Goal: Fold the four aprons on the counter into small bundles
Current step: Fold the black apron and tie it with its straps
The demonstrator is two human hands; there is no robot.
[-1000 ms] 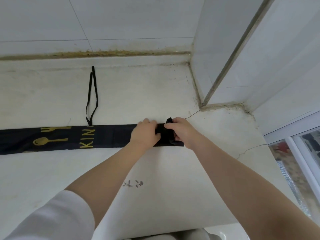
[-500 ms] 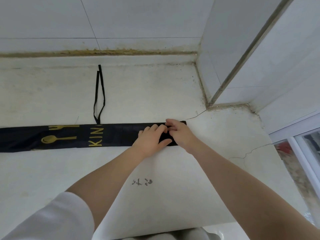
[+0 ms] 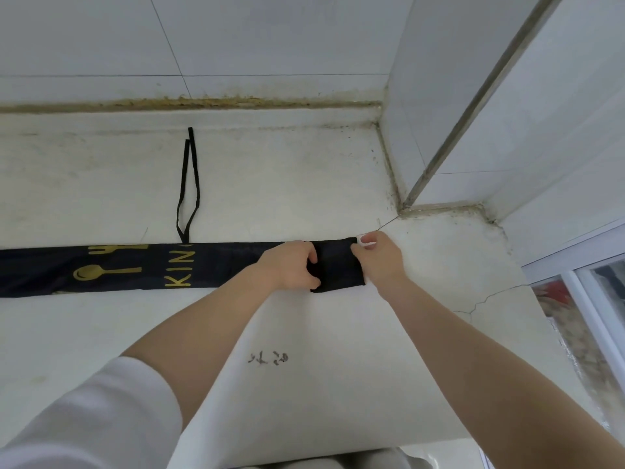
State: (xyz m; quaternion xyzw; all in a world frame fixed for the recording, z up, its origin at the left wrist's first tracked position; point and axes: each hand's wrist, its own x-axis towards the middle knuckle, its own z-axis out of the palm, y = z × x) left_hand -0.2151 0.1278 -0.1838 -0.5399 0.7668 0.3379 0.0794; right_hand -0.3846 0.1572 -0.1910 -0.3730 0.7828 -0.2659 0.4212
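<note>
A long black apron [image 3: 216,265] lies flat on the white bench [image 3: 304,184], folded into a thin strip that runs from the left edge of the view to the middle. It has a gold spoon and fork on it and gold letters beside them. A thin black strap [image 3: 187,184] sticks out from the top side of the strip and lies in a loop on the bench, pointing at the wall. Both hands are at the right end of the strip. The left hand [image 3: 291,264] has its fingers curled round the cloth, gripping the strip across its width. The right hand [image 3: 380,258] is at the very end — its fingers pinch the top corner of the cloth. Between the two hands a short black piece of the apron shows, lying flat on the bench. The left arm has a white sleeve [image 3: 88,418] pushed up above the elbow. Some small dark marks [image 3: 269,358] are written on the bench near the person. The wall [image 3: 270,35] behind the bench has white tiles, with a dirty brown line where it meets the bench. On the far right there is a window frame [image 3: 585,286].
</note>
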